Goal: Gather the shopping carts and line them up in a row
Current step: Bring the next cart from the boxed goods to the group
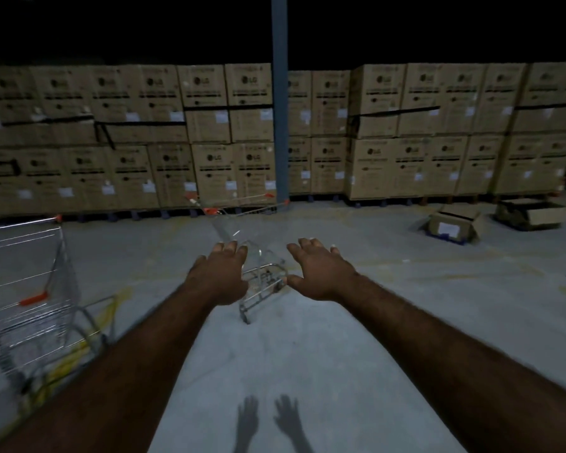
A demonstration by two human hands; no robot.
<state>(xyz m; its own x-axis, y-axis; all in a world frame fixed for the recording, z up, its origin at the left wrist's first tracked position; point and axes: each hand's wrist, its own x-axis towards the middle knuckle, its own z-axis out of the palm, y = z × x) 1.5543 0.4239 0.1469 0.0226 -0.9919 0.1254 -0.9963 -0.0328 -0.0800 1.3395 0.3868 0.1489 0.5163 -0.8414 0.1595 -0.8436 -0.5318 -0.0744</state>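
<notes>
Both arms reach straight forward, palms down, and neither hand holds anything: the left hand [221, 276] and the right hand [321, 271] have their fingers straight and slightly spread, released in the air above the floor. Between and just beyond them stands a wire shopping cart [262, 284], blurred, its lower frame showing in the gap between the hands and its orange-tipped handle farther off toward the wall. A second cart [30, 282] with orange trim stands well apart at the left edge, over a smeared yellow marking [69, 361] on the ground. The floor [340, 338] is pale, bare concrete, dimly lit, and carries the hands' two shadows [268, 423] near the bottom edge. Farther out a blue pillar [280, 93] rises behind the middle cart, in front of a long wall of stacked cardboard boxes [111, 125] printed with a logo and bearing white labels. To the right, two opened boxes [455, 223] lie on the floor near that stack, and above it all is darkness
</notes>
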